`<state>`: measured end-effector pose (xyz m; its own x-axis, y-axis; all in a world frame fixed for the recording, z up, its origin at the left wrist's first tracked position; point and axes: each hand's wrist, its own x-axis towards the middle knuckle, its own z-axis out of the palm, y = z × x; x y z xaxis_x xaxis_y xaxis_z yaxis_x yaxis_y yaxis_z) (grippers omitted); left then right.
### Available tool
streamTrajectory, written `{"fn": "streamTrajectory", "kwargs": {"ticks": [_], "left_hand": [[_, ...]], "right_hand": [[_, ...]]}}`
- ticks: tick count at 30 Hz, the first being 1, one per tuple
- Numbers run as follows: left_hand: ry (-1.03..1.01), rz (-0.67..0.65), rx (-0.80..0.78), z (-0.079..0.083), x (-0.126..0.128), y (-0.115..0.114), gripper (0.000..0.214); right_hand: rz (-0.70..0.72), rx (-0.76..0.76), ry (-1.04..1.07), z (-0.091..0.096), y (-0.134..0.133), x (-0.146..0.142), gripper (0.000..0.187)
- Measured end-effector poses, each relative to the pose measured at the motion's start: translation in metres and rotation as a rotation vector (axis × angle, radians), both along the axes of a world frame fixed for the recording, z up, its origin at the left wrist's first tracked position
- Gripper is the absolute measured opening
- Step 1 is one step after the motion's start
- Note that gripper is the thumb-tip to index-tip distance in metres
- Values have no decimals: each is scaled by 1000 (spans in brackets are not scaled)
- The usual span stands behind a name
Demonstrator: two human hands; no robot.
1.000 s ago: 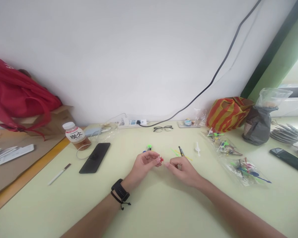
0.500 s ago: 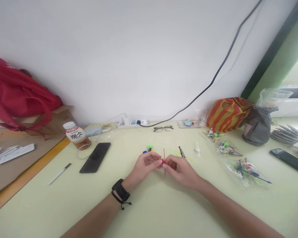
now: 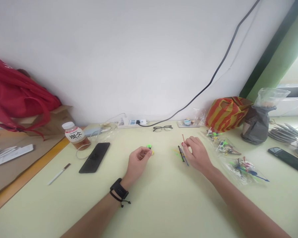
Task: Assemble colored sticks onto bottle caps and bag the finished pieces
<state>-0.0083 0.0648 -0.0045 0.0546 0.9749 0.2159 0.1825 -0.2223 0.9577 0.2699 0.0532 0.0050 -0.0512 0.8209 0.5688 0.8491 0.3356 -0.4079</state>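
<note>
My right hand (image 3: 196, 153) pinches a thin red plastic stick piece (image 3: 183, 138), most of it hidden by the fingers. Just left of that hand, several thin plastic sticks (image 3: 181, 154) in black, blue, yellow and green lie on the table. My left hand (image 3: 138, 162), with a black watch (image 3: 119, 188) on its wrist, has thumb and forefinger together over a small group of parts. A green plastic piece (image 3: 149, 146) shows beyond the fingertips and a yellow piece (image 3: 152, 152) beside them. What those fingers hold, if anything, is hidden.
Bags of plastic parts (image 3: 249, 170) lie at right, near a striped bag (image 3: 227, 114) and a grey bag (image 3: 255, 127). Eyeglasses (image 3: 162, 128) and a power strip (image 3: 131, 124) are by the wall. A phone (image 3: 94, 158), a bottle (image 3: 74, 135) and a pen (image 3: 59, 174) are at left.
My hands have parted. The right one has carried the red stick piece to the right, beside the loose sticks; the left has moved a little left, to the small parts.
</note>
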Motion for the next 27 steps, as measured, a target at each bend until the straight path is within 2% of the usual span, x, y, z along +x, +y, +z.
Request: {"fn": "streamTrajectory", "kwargs": {"ticks": [4, 8, 11, 13, 19, 22, 27], "left_hand": [[169, 172, 114, -3, -6, 6, 16], [332, 156, 199, -3, -7, 5, 18], [427, 109, 202, -4, -6, 2, 23], [490, 77, 216, -6, -6, 1, 24], [612, 41, 360, -10, -6, -2, 23], [656, 24, 376, -8, -6, -3, 21], [652, -79, 385, -3, -1, -8, 12]], "right_hand": [[-222, -15, -243, -16, 14, 24, 23], [-343, -147, -465, -31, 17, 30, 22], [-383, -148, -500, -32, 16, 31, 21], [-342, -125, -491, -28, 16, 29, 18], [-62, -184, -534, -19, 10, 19, 23], [-32, -193, -525, -17, 6, 13, 19], [30, -218, -422, -17, -1, -4, 21]]}}
